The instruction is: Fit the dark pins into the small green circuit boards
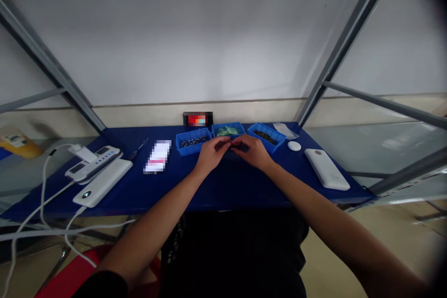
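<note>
Left hand [211, 152] and right hand [254, 151] met mid-frame, fingers curled, couldn't tell grip; looked midway, parts [193, 141] left in bins [191, 150].

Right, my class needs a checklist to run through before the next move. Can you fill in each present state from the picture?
1. Left hand and right hand together above the dark blue tabletop: ok.
2. Item between the fingertips identified: cannot tell; too small and dark.
3. Left blue plastic bin stocked: ok, small metallic-looking pieces.
4. Middle blue plastic bin stocked: ok, green contents.
5. Right blue plastic bin stocked: ok, small dark pieces.
6. Only bins on the tabletop: not ok; a white rectangular slab-like device lies at right, among other things.
</note>
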The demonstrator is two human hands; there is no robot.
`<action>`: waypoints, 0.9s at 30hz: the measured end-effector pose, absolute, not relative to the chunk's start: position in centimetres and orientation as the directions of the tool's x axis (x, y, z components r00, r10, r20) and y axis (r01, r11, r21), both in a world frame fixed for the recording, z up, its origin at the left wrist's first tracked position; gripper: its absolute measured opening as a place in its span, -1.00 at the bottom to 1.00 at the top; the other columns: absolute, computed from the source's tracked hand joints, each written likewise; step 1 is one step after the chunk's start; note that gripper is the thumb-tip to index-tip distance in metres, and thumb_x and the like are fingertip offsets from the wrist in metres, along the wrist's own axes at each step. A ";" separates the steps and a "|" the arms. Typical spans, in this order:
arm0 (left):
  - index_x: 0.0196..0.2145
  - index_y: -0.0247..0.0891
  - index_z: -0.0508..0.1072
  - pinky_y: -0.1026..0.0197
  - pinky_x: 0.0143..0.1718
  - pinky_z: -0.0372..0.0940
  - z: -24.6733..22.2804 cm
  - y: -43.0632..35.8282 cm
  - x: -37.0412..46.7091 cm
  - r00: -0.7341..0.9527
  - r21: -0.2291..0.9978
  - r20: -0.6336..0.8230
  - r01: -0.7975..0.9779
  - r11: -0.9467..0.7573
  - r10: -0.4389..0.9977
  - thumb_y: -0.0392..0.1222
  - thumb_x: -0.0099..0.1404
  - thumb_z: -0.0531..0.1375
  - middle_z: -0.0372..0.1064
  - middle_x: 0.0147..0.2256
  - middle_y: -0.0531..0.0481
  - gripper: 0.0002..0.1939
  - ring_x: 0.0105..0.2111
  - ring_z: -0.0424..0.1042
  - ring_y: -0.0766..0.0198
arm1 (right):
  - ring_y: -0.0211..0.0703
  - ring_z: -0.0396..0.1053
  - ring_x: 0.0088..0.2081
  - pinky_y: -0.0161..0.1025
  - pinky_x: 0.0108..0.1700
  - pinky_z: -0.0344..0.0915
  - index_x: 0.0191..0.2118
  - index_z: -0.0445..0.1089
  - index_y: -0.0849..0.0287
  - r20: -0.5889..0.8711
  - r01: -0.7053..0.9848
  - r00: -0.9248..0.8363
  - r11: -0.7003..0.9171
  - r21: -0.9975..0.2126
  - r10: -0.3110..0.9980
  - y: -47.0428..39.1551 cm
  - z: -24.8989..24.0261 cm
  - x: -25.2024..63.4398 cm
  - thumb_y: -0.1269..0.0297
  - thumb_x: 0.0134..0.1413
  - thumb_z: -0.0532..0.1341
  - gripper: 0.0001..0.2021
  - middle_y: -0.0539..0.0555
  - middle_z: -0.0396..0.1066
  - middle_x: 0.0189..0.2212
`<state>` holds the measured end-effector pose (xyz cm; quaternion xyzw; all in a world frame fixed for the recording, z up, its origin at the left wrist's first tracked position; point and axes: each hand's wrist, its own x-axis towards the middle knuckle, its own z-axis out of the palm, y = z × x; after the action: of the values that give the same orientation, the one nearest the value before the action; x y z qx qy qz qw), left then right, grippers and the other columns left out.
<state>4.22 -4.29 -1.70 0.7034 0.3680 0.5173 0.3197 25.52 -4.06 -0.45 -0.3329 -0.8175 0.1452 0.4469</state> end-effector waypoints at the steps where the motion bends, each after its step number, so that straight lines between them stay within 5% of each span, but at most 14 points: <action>1: -0.03 -0.14 0.61 -0.12 0.11 0.49 -1.7 -4.3 4.2 0.174 0.836 0.490 0.184 -0.517 0.854 -0.05 0.40 0.32 0.62 -0.02 -0.10 -0.76 -0.03 0.62 0.04 | -0.10 0.53 -0.20 -0.14 -0.13 0.49 -0.10 0.55 0.05 0.631 0.415 -0.384 0.736 -0.534 0.674 -4.1 -0.4 25.5 0.27 0.26 0.33 -0.88 0.07 0.57 -0.18; 13: -0.20 -0.20 0.58 -0.02 -0.04 0.52 -1.7 -4.1 4.1 0.127 0.840 0.488 0.201 -0.505 0.863 -0.12 0.32 0.37 0.62 -0.20 -0.07 -0.85 -0.20 0.63 0.12 | -0.09 0.53 -0.26 -0.15 -0.23 0.49 -0.12 0.52 0.05 0.683 0.490 -0.258 0.702 -0.517 0.684 -4.3 0.4 25.6 0.28 0.30 0.27 -0.90 0.08 0.57 -0.23; 27: -0.07 -0.15 0.53 -0.06 0.04 0.48 -1.2 -4.6 4.1 0.134 0.813 0.505 0.259 -0.522 0.853 -0.14 0.32 0.40 0.66 -0.14 -0.07 -0.75 -0.10 0.65 0.08 | -0.08 0.55 -0.27 -0.13 -0.21 0.48 -0.09 0.56 0.06 0.646 0.435 -0.329 0.717 -0.544 0.689 -3.8 -0.7 25.5 0.29 0.30 0.28 -0.87 0.07 0.60 -0.23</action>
<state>4.12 -4.59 -1.24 0.6975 0.3984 0.5237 0.2836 25.51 -3.81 -0.72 -0.3498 -0.8034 0.1377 0.4618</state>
